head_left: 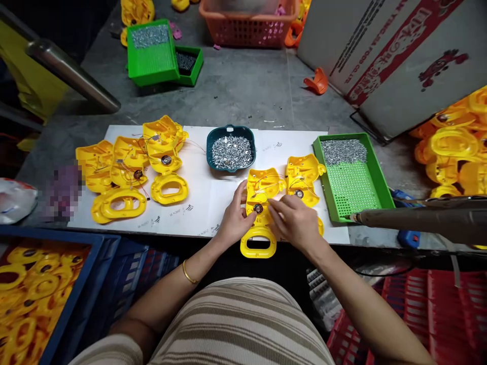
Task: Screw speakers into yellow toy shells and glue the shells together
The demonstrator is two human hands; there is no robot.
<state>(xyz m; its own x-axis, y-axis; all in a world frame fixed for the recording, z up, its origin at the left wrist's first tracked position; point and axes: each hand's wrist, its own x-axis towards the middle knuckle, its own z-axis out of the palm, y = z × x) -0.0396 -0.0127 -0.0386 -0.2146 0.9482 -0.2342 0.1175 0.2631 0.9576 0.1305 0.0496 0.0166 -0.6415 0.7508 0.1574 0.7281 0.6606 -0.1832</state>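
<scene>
A yellow plastic housing (265, 183) with thin wires and a round dark part lies in front of me, its oval handle ring (258, 242) towards the table edge. My left hand (236, 219) grips its left side, thumb near the round part. On its right side, my right hand (294, 219) has its fingers pinched together; whatever is between them is hidden. Right beside it is a second yellow housing (303, 170), partly behind my right hand. Just beyond stands a dark teal bowl (210, 161) holding small shiny metal pieces.
Several wired yellow housings (127, 159) lie at left. A green tray (375, 187) of metal pieces stands at right, a dark tool (418, 223) across its corner. Green trays (152, 61), an orange basket (247, 25) and a carton (395, 56) stand behind. A blue crate (81, 284) holds yellow parts.
</scene>
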